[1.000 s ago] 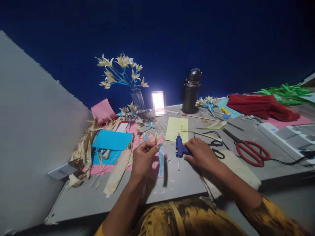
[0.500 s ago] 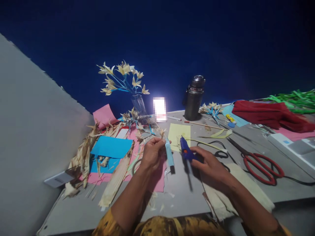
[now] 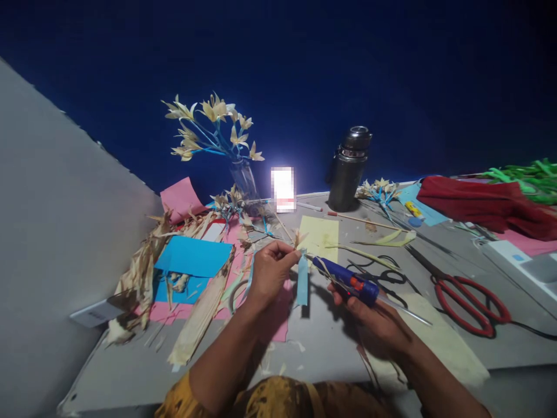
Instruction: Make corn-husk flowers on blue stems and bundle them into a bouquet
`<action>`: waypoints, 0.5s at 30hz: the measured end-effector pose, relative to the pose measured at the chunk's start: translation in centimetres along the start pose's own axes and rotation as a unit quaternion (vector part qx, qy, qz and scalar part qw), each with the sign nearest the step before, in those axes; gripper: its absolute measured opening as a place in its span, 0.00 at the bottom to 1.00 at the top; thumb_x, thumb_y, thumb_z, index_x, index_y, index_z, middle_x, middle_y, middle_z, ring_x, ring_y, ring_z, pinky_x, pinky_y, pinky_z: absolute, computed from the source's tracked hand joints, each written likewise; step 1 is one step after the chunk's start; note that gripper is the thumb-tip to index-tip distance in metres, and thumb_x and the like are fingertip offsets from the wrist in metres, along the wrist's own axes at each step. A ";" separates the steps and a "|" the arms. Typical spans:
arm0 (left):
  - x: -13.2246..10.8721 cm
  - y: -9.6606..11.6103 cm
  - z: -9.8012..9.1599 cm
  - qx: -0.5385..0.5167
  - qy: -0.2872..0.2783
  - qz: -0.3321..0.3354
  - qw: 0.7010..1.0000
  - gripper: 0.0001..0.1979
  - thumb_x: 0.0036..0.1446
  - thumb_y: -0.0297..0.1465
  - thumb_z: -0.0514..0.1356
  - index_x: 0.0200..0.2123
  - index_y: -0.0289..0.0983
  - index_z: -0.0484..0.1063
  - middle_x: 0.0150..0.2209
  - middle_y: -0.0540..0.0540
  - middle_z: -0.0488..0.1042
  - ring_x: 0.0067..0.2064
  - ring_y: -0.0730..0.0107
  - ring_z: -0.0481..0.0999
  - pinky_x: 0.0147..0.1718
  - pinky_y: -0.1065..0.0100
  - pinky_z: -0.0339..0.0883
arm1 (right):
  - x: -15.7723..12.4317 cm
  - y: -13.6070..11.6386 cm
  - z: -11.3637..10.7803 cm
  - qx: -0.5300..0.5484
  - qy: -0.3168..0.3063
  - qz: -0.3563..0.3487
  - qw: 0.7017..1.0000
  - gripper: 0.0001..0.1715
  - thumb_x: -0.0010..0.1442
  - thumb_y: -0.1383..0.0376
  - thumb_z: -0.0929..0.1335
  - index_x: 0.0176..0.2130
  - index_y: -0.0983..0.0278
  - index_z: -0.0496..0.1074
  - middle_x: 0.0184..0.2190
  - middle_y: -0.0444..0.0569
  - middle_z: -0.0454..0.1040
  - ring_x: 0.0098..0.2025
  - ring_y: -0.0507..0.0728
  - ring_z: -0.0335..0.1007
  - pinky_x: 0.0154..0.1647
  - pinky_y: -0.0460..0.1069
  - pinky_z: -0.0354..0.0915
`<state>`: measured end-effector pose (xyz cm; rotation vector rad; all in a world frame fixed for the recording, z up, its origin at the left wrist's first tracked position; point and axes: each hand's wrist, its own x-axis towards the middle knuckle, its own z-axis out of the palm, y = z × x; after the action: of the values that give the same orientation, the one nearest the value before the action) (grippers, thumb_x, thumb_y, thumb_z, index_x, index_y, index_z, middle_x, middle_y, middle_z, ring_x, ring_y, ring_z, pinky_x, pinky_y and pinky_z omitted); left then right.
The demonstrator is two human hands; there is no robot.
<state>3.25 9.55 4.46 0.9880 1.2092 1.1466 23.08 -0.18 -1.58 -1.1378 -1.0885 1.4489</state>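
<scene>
1. While the left hand (image 3: 270, 270) pinches a small dried-husk flower (image 3: 299, 238) above the grey table (image 3: 322, 342), its pale blue paper strip (image 3: 301, 281) hangs loose, apparently not yet fixed.
2. The right hand (image 3: 374, 316) is closed around a blue plastic glue gun (image 3: 348, 280), with the nozzle just beside the strip.
3. Finished papery husk flowers with pointed petals on blue stems (image 3: 213, 125) already stand in a clear glass vase (image 3: 243, 177).

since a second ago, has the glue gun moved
Yes. The glue gun lay just below the yellow paper; the right hand has lifted it and swung its body rightward, nozzle near the paper's lower edge.
</scene>
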 end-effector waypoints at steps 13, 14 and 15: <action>-0.2 -0.2 -0.4 -0.060 0.003 -0.022 0.998 0.13 0.39 0.32 0.72 0.22 0.36 0.70 0.18 0.54 0.67 0.20 0.78 0.65 0.21 0.75 0.56 | -0.5 1.2 -0.6 0.008 0.046 0.028 0.999 0.28 0.55 0.46 0.74 0.49 0.59 0.77 0.46 0.55 0.79 0.47 0.65 0.76 0.50 0.58 0.71; -0.2 -0.2 -0.5 -0.053 -0.003 -0.021 0.998 0.14 0.39 0.32 0.73 0.23 0.36 0.70 0.19 0.54 0.68 0.21 0.77 0.66 0.21 0.74 0.57 | -0.6 1.1 -0.5 0.010 0.046 0.029 0.998 0.29 0.54 0.46 0.74 0.49 0.59 0.76 0.46 0.56 0.80 0.46 0.65 0.76 0.49 0.59 0.72; -0.2 -0.2 -0.6 -0.041 -0.012 -0.021 0.999 0.13 0.39 0.32 0.73 0.23 0.36 0.70 0.20 0.53 0.69 0.21 0.77 0.66 0.22 0.74 0.58 | -0.6 1.0 -0.4 0.010 0.051 0.030 0.998 0.29 0.53 0.46 0.74 0.49 0.60 0.76 0.45 0.56 0.80 0.46 0.66 0.76 0.48 0.59 0.72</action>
<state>2.72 9.28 4.21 0.9083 1.1487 1.1404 23.41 -0.88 -2.56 -1.2257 -0.9733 1.4296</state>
